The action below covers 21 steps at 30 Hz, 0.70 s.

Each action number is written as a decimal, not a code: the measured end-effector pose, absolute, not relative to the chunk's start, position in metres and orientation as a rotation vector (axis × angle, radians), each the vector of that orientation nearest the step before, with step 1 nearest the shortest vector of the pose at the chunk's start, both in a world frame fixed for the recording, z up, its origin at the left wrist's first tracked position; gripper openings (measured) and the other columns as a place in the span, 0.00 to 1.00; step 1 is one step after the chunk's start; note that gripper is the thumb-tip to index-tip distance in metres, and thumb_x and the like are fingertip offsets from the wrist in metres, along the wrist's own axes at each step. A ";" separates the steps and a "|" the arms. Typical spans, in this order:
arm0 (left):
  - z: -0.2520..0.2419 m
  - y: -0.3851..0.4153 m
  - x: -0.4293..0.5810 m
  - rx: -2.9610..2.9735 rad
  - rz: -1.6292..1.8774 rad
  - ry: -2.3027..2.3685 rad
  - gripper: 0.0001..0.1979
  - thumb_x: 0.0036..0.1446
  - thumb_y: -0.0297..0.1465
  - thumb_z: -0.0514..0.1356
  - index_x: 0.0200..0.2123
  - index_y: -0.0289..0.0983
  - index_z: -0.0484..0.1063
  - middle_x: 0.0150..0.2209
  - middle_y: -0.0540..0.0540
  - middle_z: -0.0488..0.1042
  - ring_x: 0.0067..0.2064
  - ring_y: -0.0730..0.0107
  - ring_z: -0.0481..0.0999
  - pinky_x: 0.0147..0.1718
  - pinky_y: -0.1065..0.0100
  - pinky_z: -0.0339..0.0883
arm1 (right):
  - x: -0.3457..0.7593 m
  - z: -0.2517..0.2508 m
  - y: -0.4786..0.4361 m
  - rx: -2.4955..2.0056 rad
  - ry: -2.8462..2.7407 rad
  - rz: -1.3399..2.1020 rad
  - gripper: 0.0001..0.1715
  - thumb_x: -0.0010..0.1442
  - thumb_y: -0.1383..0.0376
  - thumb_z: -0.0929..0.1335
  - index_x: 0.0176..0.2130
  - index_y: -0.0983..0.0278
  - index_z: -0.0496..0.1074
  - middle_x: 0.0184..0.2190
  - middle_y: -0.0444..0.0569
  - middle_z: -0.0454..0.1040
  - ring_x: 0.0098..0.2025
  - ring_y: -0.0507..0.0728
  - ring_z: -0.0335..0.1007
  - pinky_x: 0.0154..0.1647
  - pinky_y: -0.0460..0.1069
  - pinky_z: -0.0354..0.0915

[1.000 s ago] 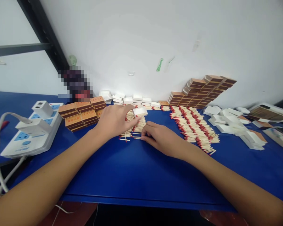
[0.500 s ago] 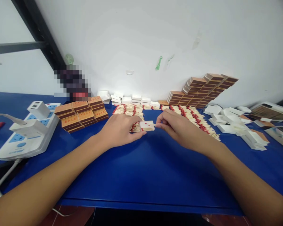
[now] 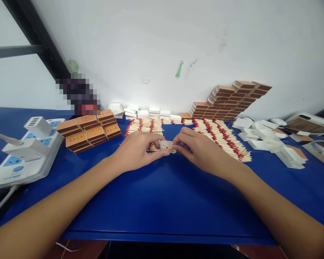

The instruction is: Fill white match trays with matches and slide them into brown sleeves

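red characters "安全火柴" mark the orange matchboxes (image 3: 95, 136), while the power strip's (image 3: 50, 162) lettering is blurred.

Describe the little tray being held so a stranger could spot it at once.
Find the blue table, then, over its middle, the left hand. In its grip is a white tray, one end by the right hand. Unlike the white boxes behind, it is held.

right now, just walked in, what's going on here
A person holds a small white tray in the left hand, with a few red match heads showing inside. The right hand has its fingertips at the tray's right end; what they hold is unclear. Loose matches lie on the blue table, with stacked matchboxes behind by the wall.
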<state>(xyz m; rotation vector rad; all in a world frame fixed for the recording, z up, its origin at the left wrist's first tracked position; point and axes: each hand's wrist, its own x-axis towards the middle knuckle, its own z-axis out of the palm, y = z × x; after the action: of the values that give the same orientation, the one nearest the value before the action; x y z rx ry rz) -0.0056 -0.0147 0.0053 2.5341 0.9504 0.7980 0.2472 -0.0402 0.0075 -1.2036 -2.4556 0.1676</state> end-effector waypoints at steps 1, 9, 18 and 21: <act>0.006 -0.014 -0.005 2.498 0.791 0.949 0.18 0.64 0.45 0.68 0.49 0.40 0.82 0.32 0.52 0.82 0.25 0.75 0.71 0.28 0.71 0.60 | 0.248 0.008 -0.041 -1.202 -2.448 0.162 0.07 0.75 0.65 0.65 0.44 0.61 0.73 0.42 0.50 0.72 0.39 0.58 0.72 0.39 0.52 0.64; 0.009 -0.016 -0.002 2.351 0.757 0.969 0.16 0.62 0.40 0.69 0.49 0.39 0.83 0.25 0.55 0.75 0.22 0.78 0.62 0.24 0.72 0.54 | 0.249 0.011 -0.044 -1.234 -2.492 0.191 0.09 0.75 0.63 0.64 0.45 0.61 0.73 0.44 0.51 0.73 0.39 0.58 0.73 0.39 0.53 0.66; 0.012 -0.018 0.001 2.262 0.758 0.985 0.17 0.61 0.42 0.70 0.49 0.38 0.83 0.30 0.52 0.81 0.22 0.79 0.59 0.22 0.72 0.54 | 0.248 0.008 -0.045 -1.257 -2.520 0.080 0.10 0.76 0.64 0.61 0.44 0.63 0.70 0.42 0.52 0.72 0.38 0.59 0.73 0.39 0.54 0.67; 0.012 -0.019 0.001 2.246 0.771 0.988 0.18 0.61 0.42 0.70 0.49 0.38 0.83 0.30 0.52 0.80 0.22 0.78 0.59 0.22 0.73 0.54 | 0.246 0.007 -0.045 -1.244 -2.473 0.070 0.09 0.76 0.63 0.62 0.44 0.62 0.69 0.43 0.52 0.72 0.39 0.59 0.72 0.39 0.54 0.67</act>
<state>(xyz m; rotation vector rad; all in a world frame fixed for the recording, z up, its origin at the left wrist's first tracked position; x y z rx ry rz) 0.0014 -0.0192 0.0119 2.2464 0.9883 0.7709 0.2457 -0.0450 0.0067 -1.2437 -2.4730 0.0702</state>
